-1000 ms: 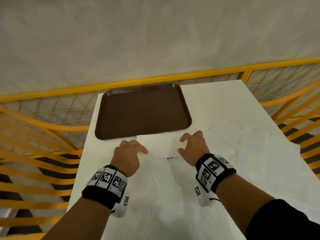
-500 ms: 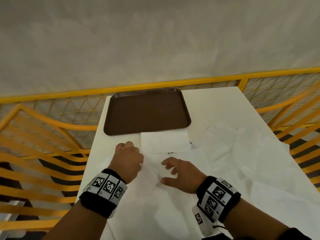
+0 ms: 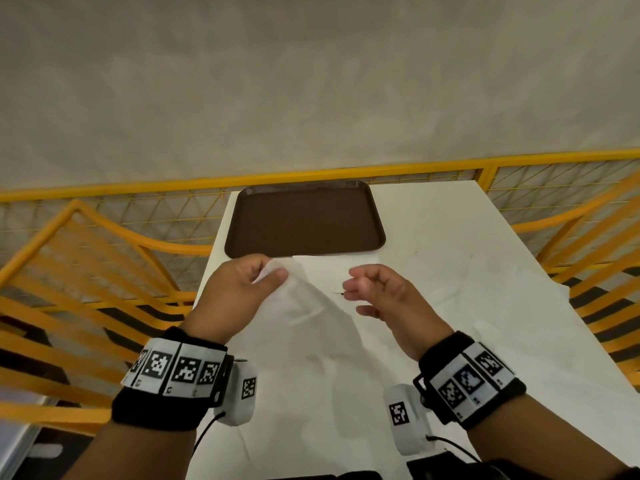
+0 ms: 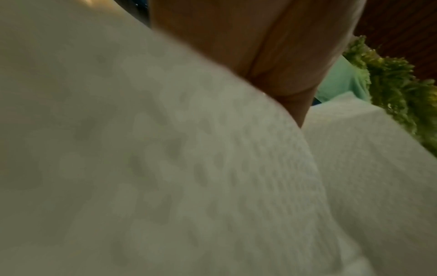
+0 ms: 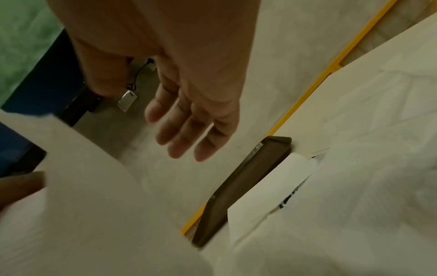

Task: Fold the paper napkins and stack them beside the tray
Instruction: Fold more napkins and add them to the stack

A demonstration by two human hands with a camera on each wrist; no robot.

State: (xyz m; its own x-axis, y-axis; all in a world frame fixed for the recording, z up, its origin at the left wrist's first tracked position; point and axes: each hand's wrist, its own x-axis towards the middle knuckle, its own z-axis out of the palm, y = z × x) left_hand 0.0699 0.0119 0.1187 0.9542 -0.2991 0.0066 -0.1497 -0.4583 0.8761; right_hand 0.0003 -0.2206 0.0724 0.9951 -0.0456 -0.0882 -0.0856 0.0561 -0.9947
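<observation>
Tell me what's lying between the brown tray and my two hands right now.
In the head view, a folded napkin lies against the tray, just beyond the left hand and right hand.

embossed paper napkin (image 4: pixel 212 168), matt brown tray (image 3: pixel 304 223)
</observation>
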